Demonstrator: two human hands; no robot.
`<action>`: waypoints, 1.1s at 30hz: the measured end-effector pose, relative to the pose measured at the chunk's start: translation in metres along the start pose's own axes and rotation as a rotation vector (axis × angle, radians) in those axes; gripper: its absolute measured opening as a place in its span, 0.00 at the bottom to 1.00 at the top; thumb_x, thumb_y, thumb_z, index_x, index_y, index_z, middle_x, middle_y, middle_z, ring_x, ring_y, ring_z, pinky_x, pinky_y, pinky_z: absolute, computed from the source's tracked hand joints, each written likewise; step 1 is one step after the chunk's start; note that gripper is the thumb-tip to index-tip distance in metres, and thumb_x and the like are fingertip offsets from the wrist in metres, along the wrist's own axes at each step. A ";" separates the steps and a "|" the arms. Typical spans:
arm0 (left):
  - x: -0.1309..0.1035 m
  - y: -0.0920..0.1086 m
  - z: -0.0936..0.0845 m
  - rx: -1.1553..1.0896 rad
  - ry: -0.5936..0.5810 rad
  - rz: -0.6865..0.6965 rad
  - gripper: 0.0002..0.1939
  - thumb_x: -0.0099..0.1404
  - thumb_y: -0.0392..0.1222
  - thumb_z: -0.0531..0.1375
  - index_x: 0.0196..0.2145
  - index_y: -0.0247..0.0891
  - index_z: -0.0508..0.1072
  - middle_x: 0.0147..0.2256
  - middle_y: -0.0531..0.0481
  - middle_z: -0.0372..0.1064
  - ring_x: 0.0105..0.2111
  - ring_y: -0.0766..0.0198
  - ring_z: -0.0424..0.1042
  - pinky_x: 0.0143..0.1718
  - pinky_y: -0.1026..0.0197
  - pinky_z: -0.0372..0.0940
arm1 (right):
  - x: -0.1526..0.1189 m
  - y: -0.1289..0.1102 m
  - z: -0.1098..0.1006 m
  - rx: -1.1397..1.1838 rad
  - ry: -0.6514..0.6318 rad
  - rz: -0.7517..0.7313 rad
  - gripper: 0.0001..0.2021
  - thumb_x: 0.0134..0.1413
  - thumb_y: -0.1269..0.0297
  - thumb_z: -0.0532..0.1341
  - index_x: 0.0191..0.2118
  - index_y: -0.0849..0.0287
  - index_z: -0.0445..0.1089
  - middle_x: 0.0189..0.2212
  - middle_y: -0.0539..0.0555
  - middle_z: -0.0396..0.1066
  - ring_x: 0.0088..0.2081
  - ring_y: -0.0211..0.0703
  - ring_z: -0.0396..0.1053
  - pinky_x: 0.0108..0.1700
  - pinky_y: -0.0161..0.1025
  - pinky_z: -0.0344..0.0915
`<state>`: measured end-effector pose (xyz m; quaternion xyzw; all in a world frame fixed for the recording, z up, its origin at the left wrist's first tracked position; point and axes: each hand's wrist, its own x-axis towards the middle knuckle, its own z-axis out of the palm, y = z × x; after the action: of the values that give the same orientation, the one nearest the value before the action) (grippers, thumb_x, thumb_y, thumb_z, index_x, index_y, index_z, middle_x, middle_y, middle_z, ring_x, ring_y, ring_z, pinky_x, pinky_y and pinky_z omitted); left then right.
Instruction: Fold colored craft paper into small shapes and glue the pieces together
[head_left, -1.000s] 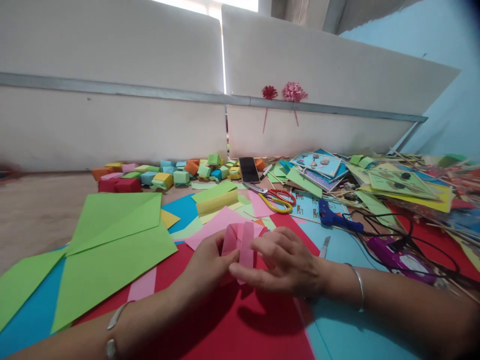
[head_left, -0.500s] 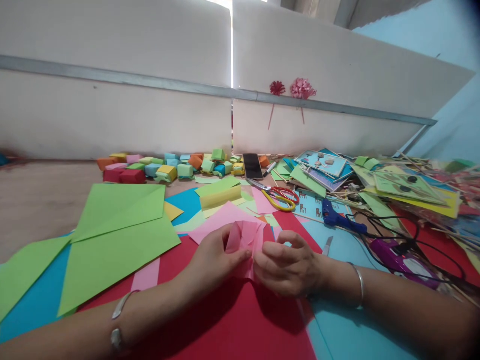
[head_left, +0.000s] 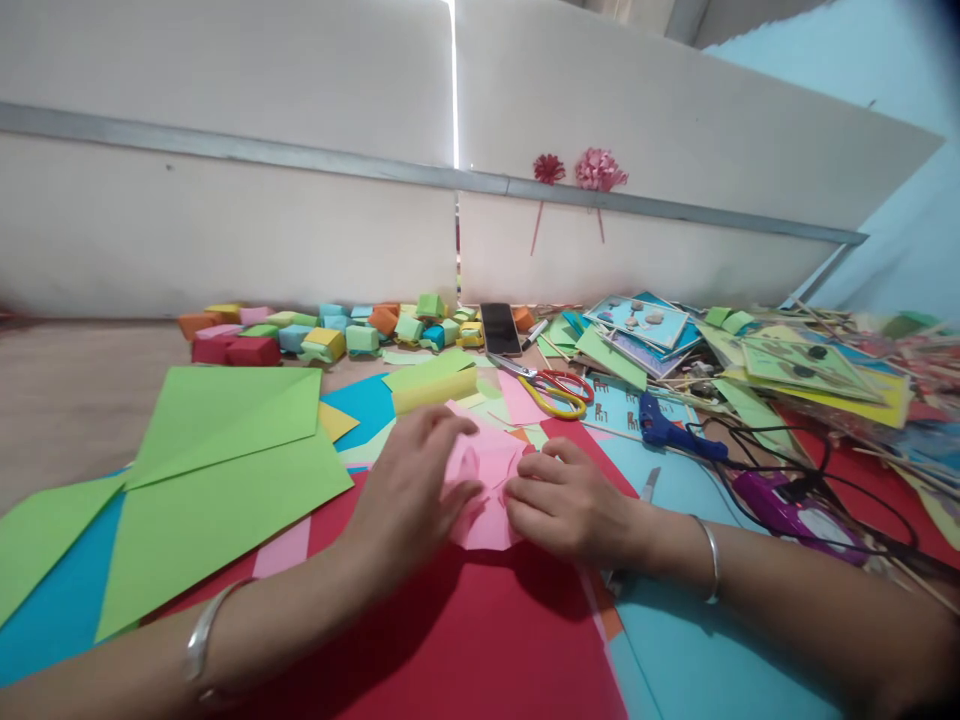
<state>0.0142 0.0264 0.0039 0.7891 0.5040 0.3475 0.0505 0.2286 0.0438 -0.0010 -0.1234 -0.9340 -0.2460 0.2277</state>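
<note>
A folded piece of pink paper (head_left: 491, 475) is between my hands, above a large red sheet (head_left: 450, 640). At its left side is my left hand (head_left: 424, 480), thumb and fingers apart around the paper's edge. My right hand (head_left: 559, 500) has its fingers curled on the right side of the paper, pinching it. Part of the paper is hidden behind the right fingers.
Green sheets (head_left: 232, 480) lie at the left. Behind are small paper cubes (head_left: 322, 345), a phone (head_left: 500, 330) and scissors (head_left: 551, 388). At the right are a blue glue gun (head_left: 675, 435), a cutter blade (head_left: 650, 485), black cables and a purple device (head_left: 795, 515).
My left hand has opened and shifted left and up from the pink paper's front. The paper looks flatter and more spread, while my right hand still pinches its right side.
</note>
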 end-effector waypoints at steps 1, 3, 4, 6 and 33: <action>-0.002 0.000 -0.002 0.156 -0.037 0.154 0.07 0.61 0.32 0.57 0.37 0.36 0.72 0.43 0.40 0.69 0.43 0.51 0.67 0.43 0.48 0.65 | 0.000 0.001 0.002 0.019 -0.009 -0.004 0.13 0.64 0.74 0.54 0.27 0.59 0.67 0.27 0.51 0.72 0.35 0.41 0.61 0.37 0.41 0.52; -0.007 0.002 -0.005 0.375 -0.172 0.354 0.10 0.60 0.25 0.55 0.29 0.36 0.73 0.37 0.40 0.71 0.40 0.49 0.68 0.39 0.49 0.65 | 0.000 0.002 0.005 0.055 -0.024 -0.019 0.14 0.65 0.74 0.54 0.27 0.60 0.67 0.26 0.51 0.71 0.32 0.40 0.60 0.36 0.41 0.50; -0.010 0.003 -0.006 0.427 -0.258 0.399 0.12 0.60 0.24 0.54 0.26 0.36 0.72 0.33 0.41 0.71 0.37 0.50 0.68 0.36 0.51 0.65 | -0.001 0.003 0.006 0.069 -0.030 -0.024 0.14 0.65 0.75 0.54 0.27 0.60 0.67 0.26 0.50 0.71 0.31 0.40 0.59 0.35 0.40 0.50; -0.017 0.005 -0.003 0.448 -0.401 0.426 0.14 0.58 0.22 0.53 0.25 0.36 0.72 0.28 0.44 0.70 0.33 0.53 0.67 0.34 0.53 0.64 | -0.001 0.003 0.008 0.088 -0.049 -0.030 0.13 0.64 0.76 0.53 0.27 0.60 0.66 0.25 0.49 0.70 0.29 0.39 0.57 0.35 0.40 0.49; -0.037 0.024 0.010 0.557 -0.491 0.493 0.09 0.64 0.34 0.54 0.34 0.34 0.74 0.29 0.42 0.72 0.27 0.53 0.69 0.28 0.53 0.62 | 0.000 -0.015 -0.008 0.297 -0.444 0.263 0.09 0.58 0.77 0.57 0.28 0.63 0.68 0.31 0.55 0.71 0.32 0.41 0.64 0.32 0.38 0.59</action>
<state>0.0289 -0.0133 -0.0120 0.9283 0.3484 0.0025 -0.1302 0.2263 0.0264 -0.0006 -0.2594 -0.9628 -0.0418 0.0633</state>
